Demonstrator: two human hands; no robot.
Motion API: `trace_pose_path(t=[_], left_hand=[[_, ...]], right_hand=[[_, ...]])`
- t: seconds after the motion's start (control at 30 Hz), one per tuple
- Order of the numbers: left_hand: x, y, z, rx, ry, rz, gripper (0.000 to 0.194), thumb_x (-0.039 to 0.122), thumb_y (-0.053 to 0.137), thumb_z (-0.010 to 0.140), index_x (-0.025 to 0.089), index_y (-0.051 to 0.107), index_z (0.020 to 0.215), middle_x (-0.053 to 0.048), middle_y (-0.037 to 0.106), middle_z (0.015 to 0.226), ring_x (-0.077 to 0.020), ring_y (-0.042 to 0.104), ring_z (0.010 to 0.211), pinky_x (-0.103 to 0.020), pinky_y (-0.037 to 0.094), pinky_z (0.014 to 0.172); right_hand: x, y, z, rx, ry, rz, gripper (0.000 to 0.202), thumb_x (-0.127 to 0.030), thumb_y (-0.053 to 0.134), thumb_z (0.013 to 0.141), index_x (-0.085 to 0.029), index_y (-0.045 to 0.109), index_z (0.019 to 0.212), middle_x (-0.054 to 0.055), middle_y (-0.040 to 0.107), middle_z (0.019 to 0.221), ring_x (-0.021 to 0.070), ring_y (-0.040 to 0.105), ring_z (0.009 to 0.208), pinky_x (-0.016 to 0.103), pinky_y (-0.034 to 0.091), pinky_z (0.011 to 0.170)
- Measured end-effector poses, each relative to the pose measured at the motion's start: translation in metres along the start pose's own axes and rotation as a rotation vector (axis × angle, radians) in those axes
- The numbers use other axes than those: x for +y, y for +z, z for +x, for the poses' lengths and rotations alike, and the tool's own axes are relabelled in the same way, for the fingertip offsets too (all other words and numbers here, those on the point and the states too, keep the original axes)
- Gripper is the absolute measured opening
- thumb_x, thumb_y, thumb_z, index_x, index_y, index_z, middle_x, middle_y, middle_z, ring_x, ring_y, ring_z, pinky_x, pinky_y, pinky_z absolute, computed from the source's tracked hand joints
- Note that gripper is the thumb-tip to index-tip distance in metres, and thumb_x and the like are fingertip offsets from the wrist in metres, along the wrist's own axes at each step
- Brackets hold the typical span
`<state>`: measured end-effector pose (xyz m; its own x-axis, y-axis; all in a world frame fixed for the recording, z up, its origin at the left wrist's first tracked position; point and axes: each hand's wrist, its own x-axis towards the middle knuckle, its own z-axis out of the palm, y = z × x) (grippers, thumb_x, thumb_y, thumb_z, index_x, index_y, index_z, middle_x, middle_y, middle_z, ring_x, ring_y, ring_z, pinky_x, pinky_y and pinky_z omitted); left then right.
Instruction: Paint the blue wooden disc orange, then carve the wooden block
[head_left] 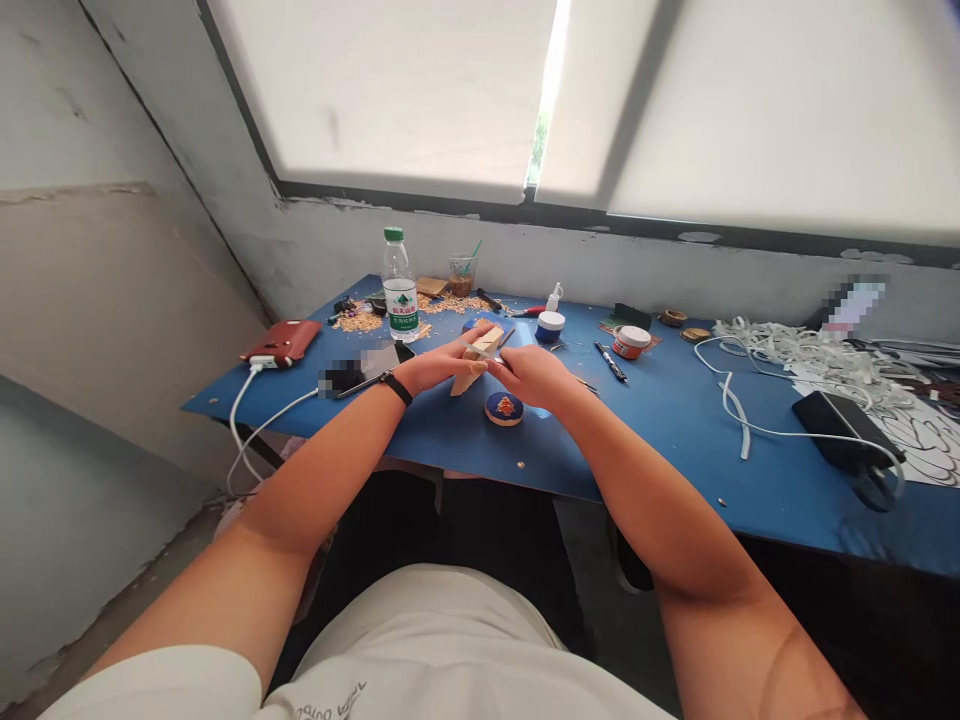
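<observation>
My left hand (435, 365), with a dark band at the wrist, is closed around a pale wooden block (480, 350) held tilted above the table. The fingers of my right hand (532, 375) are wrapped round a knife, its handle mostly hidden in the grip. The thin, light knife blade (476, 351) points left and lies across the block, close to my left thumb. Just below the hands, a round blue disc (504, 408) with an orange figure rests on the blue table (442, 435).
Behind my left hand stands a water bottle (400, 290), near wood shavings (360, 318) and a cup (462, 275). Jars, including a white-and-blue jar (550, 326), and a pen (611, 362) lie to the right. A white cable (795, 433) crosses toward a black box (844, 430).
</observation>
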<state>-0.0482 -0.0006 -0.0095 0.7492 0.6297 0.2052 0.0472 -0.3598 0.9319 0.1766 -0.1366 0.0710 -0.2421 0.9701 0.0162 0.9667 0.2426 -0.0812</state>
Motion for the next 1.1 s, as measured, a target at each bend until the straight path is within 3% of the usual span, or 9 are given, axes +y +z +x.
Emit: trace_pose_path(t=[0.2,0.37,0.5,0.67,0.8,0.93,1.1], left_hand=[[0.004,0.004,0.003,-0.039,-0.074,-0.043,0.151,0.050,0.118,0.074,0.022,0.048,0.204,-0.024,0.073,0.178,-0.0397,0.083,0.147,-0.056,0.067,0.132],[0.007,0.010,0.001,0.030,-0.101,-0.045,0.140,0.041,0.116,0.069,0.023,0.061,0.196,-0.020,0.080,0.171,-0.0348,0.086,0.137,-0.048,0.071,0.120],[0.011,0.010,0.000,0.065,-0.111,0.004,0.130,0.053,0.121,0.070,0.023,0.073,0.187,-0.021,0.081,0.177,-0.0409,0.084,0.148,-0.047,0.071,0.123],[0.018,0.015,0.000,0.140,-0.084,0.063,0.105,0.084,0.107,0.095,0.017,0.085,0.173,-0.025,0.081,0.182,-0.0496,0.072,0.173,-0.050,0.067,0.133],[0.019,0.020,0.000,0.178,-0.056,0.065,0.109,0.096,0.099,0.097,0.016,0.087,0.169,-0.025,0.072,0.193,-0.0513,0.064,0.182,-0.052,0.062,0.141],[0.016,0.022,0.003,0.186,-0.039,-0.003,0.112,0.092,0.102,0.094,0.015,0.084,0.174,-0.025,0.075,0.190,-0.0481,0.071,0.175,-0.050,0.062,0.139],[0.018,0.027,0.003,0.230,-0.067,-0.020,0.090,0.078,0.105,0.096,0.018,0.092,0.161,-0.021,0.089,0.171,-0.0485,0.078,0.160,-0.051,0.065,0.128]], right_hand=[[0.010,0.001,-0.001,-0.002,-0.087,0.073,0.043,-0.049,0.057,0.135,-0.016,0.086,0.137,0.011,0.085,0.106,0.0261,0.072,0.094,0.038,0.035,0.079],[0.010,-0.002,-0.004,-0.045,-0.101,0.033,0.047,-0.049,0.058,0.135,-0.012,0.086,0.128,0.015,0.089,0.113,0.0260,0.072,0.097,0.038,0.035,0.079],[0.008,-0.003,-0.004,-0.056,-0.056,-0.024,0.063,-0.059,0.049,0.138,-0.013,0.087,0.118,0.015,0.086,0.105,0.0268,0.071,0.093,0.040,0.033,0.076],[0.008,0.002,-0.001,-0.057,-0.039,0.001,0.067,-0.064,0.047,0.138,-0.015,0.088,0.117,0.014,0.085,0.100,0.0289,0.074,0.093,0.040,0.037,0.076],[0.006,0.003,0.000,-0.078,-0.052,0.043,0.075,-0.068,0.043,0.137,-0.016,0.091,0.114,0.017,0.086,0.102,0.0354,0.081,0.102,0.042,0.046,0.083],[0.000,0.002,-0.001,-0.077,-0.042,-0.006,0.065,-0.058,0.046,0.138,-0.014,0.091,0.125,0.018,0.088,0.107,0.0365,0.082,0.107,0.042,0.049,0.089],[-0.002,0.004,-0.001,-0.072,-0.051,-0.019,0.060,-0.054,0.047,0.139,-0.016,0.090,0.120,0.015,0.090,0.107,0.0328,0.082,0.106,0.040,0.046,0.087]])
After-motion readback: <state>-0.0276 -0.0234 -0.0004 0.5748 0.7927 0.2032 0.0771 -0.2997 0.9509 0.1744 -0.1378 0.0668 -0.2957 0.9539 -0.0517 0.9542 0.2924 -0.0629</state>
